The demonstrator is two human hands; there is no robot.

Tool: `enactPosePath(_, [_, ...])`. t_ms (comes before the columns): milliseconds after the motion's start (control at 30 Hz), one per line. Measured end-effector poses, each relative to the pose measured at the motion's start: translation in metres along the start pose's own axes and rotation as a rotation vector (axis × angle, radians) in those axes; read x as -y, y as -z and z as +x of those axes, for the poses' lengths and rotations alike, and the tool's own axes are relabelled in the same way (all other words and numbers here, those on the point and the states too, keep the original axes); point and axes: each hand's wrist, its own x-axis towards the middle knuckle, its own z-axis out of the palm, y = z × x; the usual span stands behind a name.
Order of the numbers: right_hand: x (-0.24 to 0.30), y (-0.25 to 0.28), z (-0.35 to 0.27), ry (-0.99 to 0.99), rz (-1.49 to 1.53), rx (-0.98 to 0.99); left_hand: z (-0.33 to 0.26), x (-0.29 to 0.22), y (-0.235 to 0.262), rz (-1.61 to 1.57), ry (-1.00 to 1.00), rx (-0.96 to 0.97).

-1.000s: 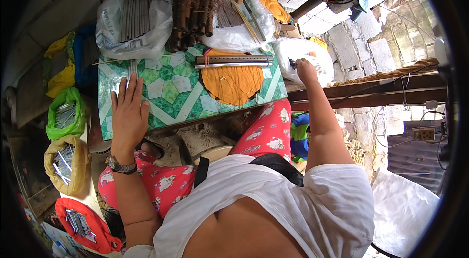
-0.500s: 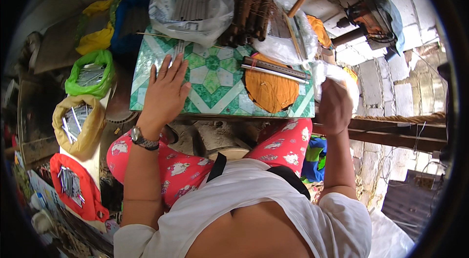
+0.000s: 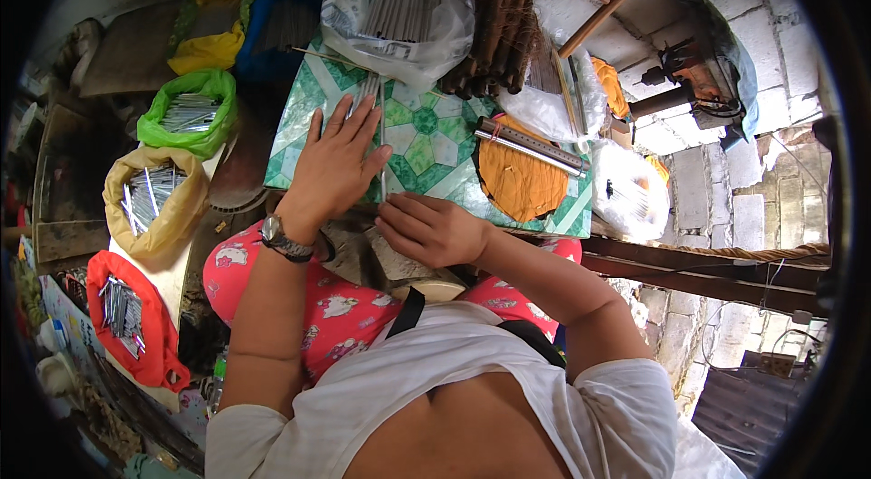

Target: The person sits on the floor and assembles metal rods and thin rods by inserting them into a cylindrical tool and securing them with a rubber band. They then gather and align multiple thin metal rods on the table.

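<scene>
My left hand lies flat, fingers stretched, on a green-and-white tiled-pattern tabletop. Under and just beyond its fingertips are a few slim grey rods. At the table's near edge my right hand is closed, thumb and forefinger pinching the lower end of a thin grey rod. That rod points away from me, beside my left thumb. To the right, a round orange cloth pad carries a silvery tube and a dark perforated bar.
Behind the table sit a clear plastic bag of rods and a bundle of brown rolls. Green, tan and red cloth-lined containers of metal pieces line the left. A white bag stands right.
My right hand has come left from the white bag to the table's near edge and now pinches a thin rod. My left hand stays flat on the table.
</scene>
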Motion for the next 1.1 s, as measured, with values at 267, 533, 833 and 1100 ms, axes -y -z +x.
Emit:
enactPosePath(267, [-0.024, 0.018, -0.006, -0.095, -0.043, -0.149, -0.001, 0.0, 0.003, 0.024, -0.012, 0.049])
enactPosePath(533, [-0.25, 0.061, -0.124, -1.445, -0.342, 0.143, -0.002, -0.001, 0.003, -0.005, 0.01, 0.052])
enactPosePath(833, [-0.278, 0.061, -0.125, -1.942, 0.296, 0.276, -0.004, 0.001, -0.003, -0.013, -0.02, -0.047])
enactPosePath(1100, [-0.29, 0.063, -0.143, -2.055, 0.51, 0.334, -0.005, 0.0, -0.004, -0.017, -0.003, -0.036])
